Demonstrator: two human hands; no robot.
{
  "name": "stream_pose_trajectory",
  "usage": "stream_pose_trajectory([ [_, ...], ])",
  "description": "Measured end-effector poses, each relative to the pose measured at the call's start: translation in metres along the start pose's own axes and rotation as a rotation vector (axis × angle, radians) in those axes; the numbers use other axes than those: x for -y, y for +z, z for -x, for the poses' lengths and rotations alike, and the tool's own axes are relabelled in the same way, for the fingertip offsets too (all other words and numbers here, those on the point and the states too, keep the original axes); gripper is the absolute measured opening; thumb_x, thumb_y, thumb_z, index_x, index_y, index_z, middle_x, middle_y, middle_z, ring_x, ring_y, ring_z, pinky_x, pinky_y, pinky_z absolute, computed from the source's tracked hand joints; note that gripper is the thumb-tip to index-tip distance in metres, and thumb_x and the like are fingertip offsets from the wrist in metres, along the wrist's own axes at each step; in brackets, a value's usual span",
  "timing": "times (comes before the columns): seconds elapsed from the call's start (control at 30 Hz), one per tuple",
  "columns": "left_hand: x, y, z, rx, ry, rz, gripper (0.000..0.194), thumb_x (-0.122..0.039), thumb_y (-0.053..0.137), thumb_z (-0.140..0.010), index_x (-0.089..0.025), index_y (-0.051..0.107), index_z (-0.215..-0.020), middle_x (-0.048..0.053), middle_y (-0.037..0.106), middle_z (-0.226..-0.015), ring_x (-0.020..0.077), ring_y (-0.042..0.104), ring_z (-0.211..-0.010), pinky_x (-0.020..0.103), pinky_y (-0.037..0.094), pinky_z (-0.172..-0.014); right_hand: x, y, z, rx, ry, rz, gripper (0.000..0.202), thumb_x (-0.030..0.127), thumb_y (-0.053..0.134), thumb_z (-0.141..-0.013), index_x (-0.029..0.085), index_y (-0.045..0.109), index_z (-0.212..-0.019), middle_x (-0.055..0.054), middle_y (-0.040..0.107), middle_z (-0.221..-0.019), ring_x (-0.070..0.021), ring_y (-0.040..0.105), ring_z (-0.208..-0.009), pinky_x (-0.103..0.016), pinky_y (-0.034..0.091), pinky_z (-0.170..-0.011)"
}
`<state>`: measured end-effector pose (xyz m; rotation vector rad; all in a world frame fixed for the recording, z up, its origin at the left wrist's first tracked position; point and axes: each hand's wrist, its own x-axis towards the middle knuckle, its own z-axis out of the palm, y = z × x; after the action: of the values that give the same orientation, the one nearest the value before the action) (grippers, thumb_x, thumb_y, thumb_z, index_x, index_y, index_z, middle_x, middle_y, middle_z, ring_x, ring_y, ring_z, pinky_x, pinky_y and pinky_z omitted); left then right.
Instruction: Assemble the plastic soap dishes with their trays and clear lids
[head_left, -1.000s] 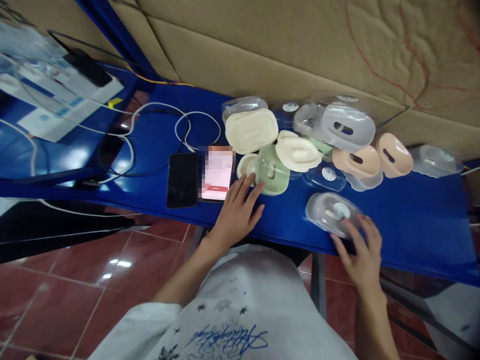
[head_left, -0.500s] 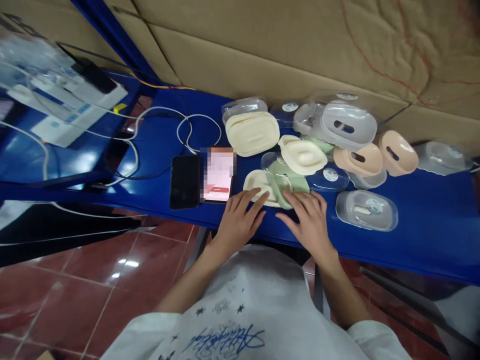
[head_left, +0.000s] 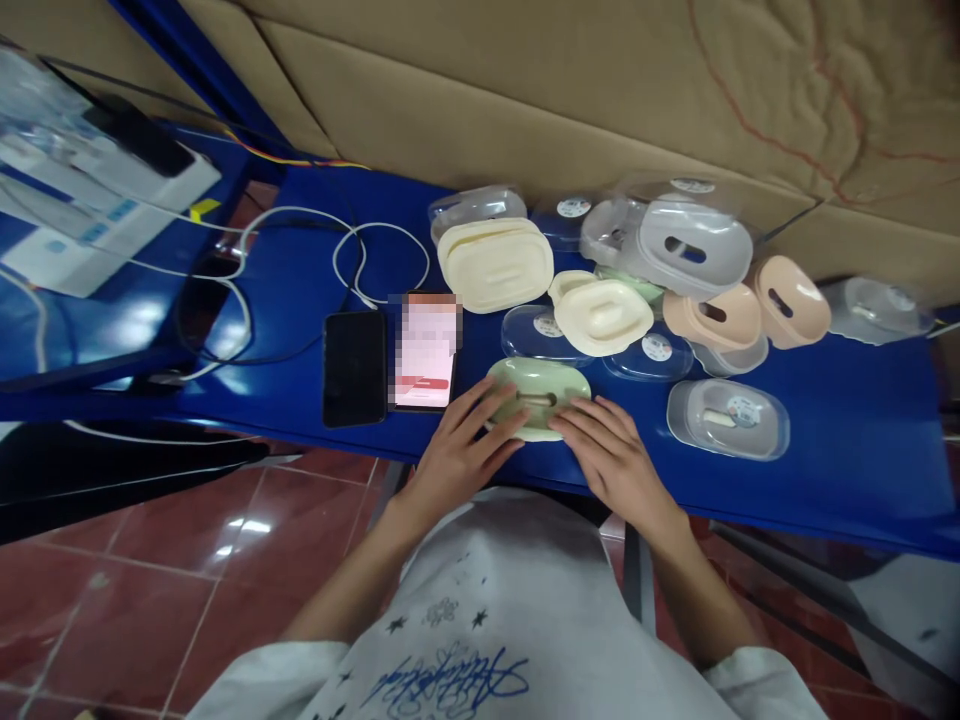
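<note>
Hands come first, close to the person's white shirt. The left hand (head_left: 461,445) lies flat with its fingers spread, and the tips rest on the left end of a green box (head_left: 537,396). The right hand (head_left: 609,450) is flat and spread too, with its tips on the right end of the box. Neither hand pinches or grips it.

The green box sits at the near edge of the blue table (head_left: 825,480), right between the two hands. It is pale green, long and round at the ends, with a slot in the top. It looks like light, stiff plastic. It is smooth, so it may slip, and a hand on each end looks like the best hold.

Just left of it lie a lit phone (head_left: 422,352) and a dark phone (head_left: 354,366), side by side. To the right sits a clear box (head_left: 727,418).

Farther back lie a cream lid (head_left: 606,315), a cream box (head_left: 496,263), a grey box (head_left: 694,247) and two pink boxes (head_left: 750,310). White cables (head_left: 352,250) loop on the left. Brown cardboard (head_left: 525,90) stands behind it all.
</note>
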<state>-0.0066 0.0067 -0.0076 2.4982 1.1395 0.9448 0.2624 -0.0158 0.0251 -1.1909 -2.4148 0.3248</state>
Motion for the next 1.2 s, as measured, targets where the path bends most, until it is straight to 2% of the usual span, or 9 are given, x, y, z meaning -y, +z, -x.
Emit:
stream_pose_trajectory([
  [0.1, 0.001, 0.000, 0.002, -0.010, 0.001, 0.004, 0.052, -0.018, 0.076, -0.099, -0.028, 0.060, -0.147, 0.009, 0.068, -0.146, 0.0313, 0.051, -0.151, 0.058, 0.054, -0.121, -0.001, -0.001, -0.004, 0.027, -0.037, 0.042, 0.062, 0.008, 0.051, -0.106, 0.031, 0.048, -0.163, -0.002, 0.069, -0.148, -0.0223, 0.058, -0.146, -0.052, 0.043, -0.128],
  [0.23, 0.001, 0.000, 0.004, -0.044, 0.017, -0.023, 0.048, -0.017, 0.076, -0.099, -0.028, 0.062, -0.143, 0.006, 0.073, -0.140, 0.0279, 0.061, -0.141, 0.055, 0.057, -0.118, -0.008, -0.005, -0.009, 0.029, -0.059, 0.006, 0.058, 0.013, 0.054, -0.107, 0.032, 0.050, -0.161, -0.003, 0.067, -0.152, -0.0228, 0.059, -0.145, -0.051, 0.046, -0.125],
  [0.33, -0.001, -0.001, 0.003, -0.027, 0.017, -0.032, 0.041, -0.017, 0.076, -0.099, -0.026, 0.065, -0.137, 0.007, 0.073, -0.140, 0.0281, 0.061, -0.141, 0.053, 0.057, -0.117, -0.020, -0.010, -0.020, -0.040, 0.017, -0.043, 0.055, 0.020, 0.052, -0.110, 0.030, 0.047, -0.163, -0.007, 0.061, -0.159, -0.0249, 0.054, -0.150, -0.050, 0.048, -0.124],
  [0.43, -0.003, -0.002, 0.001, -0.028, 0.024, -0.068, 0.034, -0.018, 0.077, -0.098, -0.024, 0.068, -0.131, 0.008, 0.074, -0.136, 0.0291, 0.062, -0.138, 0.050, 0.058, -0.113, -0.027, -0.013, -0.034, -0.072, 0.118, 0.008, 0.057, 0.026, 0.046, -0.112, 0.028, 0.038, -0.169, -0.009, 0.053, -0.166, -0.0274, 0.047, -0.156, -0.054, 0.043, -0.127],
  [0.63, -0.006, -0.003, 0.002, -0.040, 0.039, -0.128, 0.030, -0.023, 0.074, -0.101, -0.026, 0.068, -0.130, 0.006, 0.077, -0.129, 0.0274, 0.066, -0.129, 0.045, 0.057, -0.106, -0.014, 0.001, -0.037, 0.080, -0.013, 0.063, 0.059, 0.036, 0.055, -0.111, 0.033, 0.041, -0.168, -0.007, 0.041, -0.174, -0.0283, 0.036, -0.163, -0.057, 0.038, -0.131],
  [0.83, -0.007, -0.003, -0.001, -0.037, 0.064, -0.135, 0.027, -0.020, 0.072, -0.102, -0.025, 0.067, -0.128, 0.006, 0.077, -0.129, 0.0267, 0.066, -0.131, 0.044, 0.055, -0.107, -0.009, 0.008, -0.027, 0.136, -0.068, 0.125, 0.063, 0.037, 0.067, -0.105, 0.031, 0.046, -0.164, -0.009, 0.041, -0.173, -0.0285, 0.032, -0.164, -0.059, 0.034, -0.133],
  [0.97, -0.009, -0.005, -0.001, -0.018, 0.081, -0.171, 0.027, -0.019, 0.070, -0.103, -0.025, 0.067, -0.130, 0.006, 0.077, -0.131, 0.0262, 0.066, -0.132, 0.043, 0.056, -0.108, -0.010, 0.004, -0.027, 0.148, -0.119, 0.202, 0.059, 0.032, 0.067, -0.105, 0.027, 0.050, -0.161, -0.009, 0.049, -0.169, -0.0273, 0.042, -0.159, -0.058, 0.035, -0.133],
  [1.1, -0.008, -0.011, 0.005, 0.053, 0.113, -0.195, 0.039, -0.011, 0.067, -0.102, -0.022, 0.065, -0.139, 0.007, 0.075, -0.138, 0.0274, 0.063, -0.137, 0.044, 0.054, -0.114, -0.007, 0.005, -0.026, 0.155, -0.163, 0.221, 0.054, 0.026, 0.063, -0.108, 0.028, 0.051, -0.161, -0.006, 0.057, -0.162, -0.0247, 0.050, -0.154, -0.060, 0.035, -0.134],
  [1.2, -0.006, -0.014, 0.011, 0.073, 0.122, -0.196, 0.043, -0.009, 0.065, -0.103, -0.023, 0.064, -0.143, 0.007, 0.074, -0.139, 0.0260, 0.063, -0.138, 0.043, 0.053, -0.115, -0.005, 0.009, -0.023, 0.143, -0.207, 0.238, 0.049, 0.021, 0.058, -0.110, 0.027, 0.054, -0.158, -0.005, 0.060, -0.159, -0.0228, 0.053, -0.152, -0.061, 0.028, -0.136],
])
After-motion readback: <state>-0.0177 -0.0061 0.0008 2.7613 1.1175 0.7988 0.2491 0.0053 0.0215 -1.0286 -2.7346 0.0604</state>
